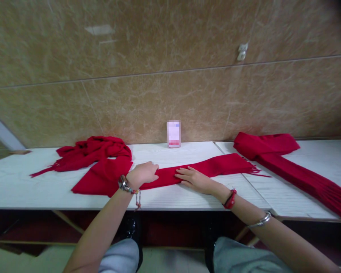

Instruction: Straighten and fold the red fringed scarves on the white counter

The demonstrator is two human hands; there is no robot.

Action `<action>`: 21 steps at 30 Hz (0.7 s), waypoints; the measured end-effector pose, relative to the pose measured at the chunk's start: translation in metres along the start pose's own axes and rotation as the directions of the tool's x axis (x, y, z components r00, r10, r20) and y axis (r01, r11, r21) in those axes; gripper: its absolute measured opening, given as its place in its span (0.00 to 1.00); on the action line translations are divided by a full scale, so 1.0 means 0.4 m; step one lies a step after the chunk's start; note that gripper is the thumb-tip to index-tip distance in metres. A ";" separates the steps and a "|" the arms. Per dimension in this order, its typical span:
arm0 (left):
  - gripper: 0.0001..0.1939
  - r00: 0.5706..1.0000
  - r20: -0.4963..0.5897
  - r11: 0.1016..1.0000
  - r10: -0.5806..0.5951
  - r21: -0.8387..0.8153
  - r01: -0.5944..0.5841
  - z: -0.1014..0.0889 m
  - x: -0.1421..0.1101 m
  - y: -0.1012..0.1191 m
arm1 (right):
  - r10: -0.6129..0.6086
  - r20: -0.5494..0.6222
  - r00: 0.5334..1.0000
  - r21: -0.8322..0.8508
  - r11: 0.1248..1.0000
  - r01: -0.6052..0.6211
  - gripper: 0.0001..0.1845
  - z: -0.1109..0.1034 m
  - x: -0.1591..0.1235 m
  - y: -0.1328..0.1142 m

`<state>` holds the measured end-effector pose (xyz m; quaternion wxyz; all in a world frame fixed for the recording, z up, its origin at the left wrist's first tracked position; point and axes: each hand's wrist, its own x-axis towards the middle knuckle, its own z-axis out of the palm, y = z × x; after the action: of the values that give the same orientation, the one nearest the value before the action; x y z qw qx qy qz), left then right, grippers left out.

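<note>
A long red scarf (pixel 216 166) lies as a flattened strip across the white tabletop, its fringed end to the right. My left hand (pixel 143 174) is on the strip's left part, fingers bent and closed on the cloth. Flat on the middle of the strip rests my right hand (pixel 194 179), its fingers stretched out and slightly apart. Left of my left hand the cloth turns into a wide angled fold (pixel 102 178). Behind that fold is a crumpled heap of red cloth (pixel 96 149) with a fringe; whether the two are one piece, I cannot tell.
Another red scarf (pixel 272 151), folded over at its top, runs over the right table and down past its front edge. A phone (pixel 174 134) stands against the tiled wall (pixel 159 102). A seam separates the two white tabletops (pixel 156 201). A small white figure (pixel 242 52) is on the wall.
</note>
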<state>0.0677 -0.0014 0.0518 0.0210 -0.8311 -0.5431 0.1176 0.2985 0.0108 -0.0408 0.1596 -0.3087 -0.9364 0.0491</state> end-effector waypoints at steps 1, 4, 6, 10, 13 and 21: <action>0.16 0.998 -0.037 0.999 0.048 -0.019 -0.048 0.012 0.015 0.015 | 0.004 0.006 1.000 -0.001 1.000 -0.004 0.22 0.000 -0.002 -0.001; 0.19 0.984 -0.122 0.988 0.127 -0.070 -0.137 0.065 0.061 0.066 | 0.019 0.045 0.999 -0.016 1.000 -0.018 0.23 0.000 -0.007 -0.001; 0.21 0.981 -0.115 0.980 0.157 -0.103 -0.169 0.099 0.083 0.095 | 0.029 0.069 0.997 -0.028 0.999 -0.027 0.23 -0.001 -0.009 -0.001; 0.24 0.982 -0.013 0.968 0.191 -0.165 -0.190 0.124 0.105 0.113 | 0.061 0.088 0.994 -0.032 0.998 -0.058 0.23 -0.004 -0.010 -0.004; 0.28 0.987 0.063 0.970 0.147 -0.202 -0.132 0.108 0.106 0.096 | 0.078 0.075 0.994 -0.023 0.997 -0.077 0.23 -0.005 -0.009 -0.005; 0.29 0.990 0.068 0.972 0.122 -0.212 -0.105 0.088 0.099 0.082 | 0.286 -0.175 0.942 -0.131 0.942 -0.310 0.23 0.011 0.001 0.015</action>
<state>0.1044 0.0179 0.0055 -0.0947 -0.8531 -0.5043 0.0944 0.3002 0.0160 -0.0461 0.1975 -0.4615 -0.8645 -0.0248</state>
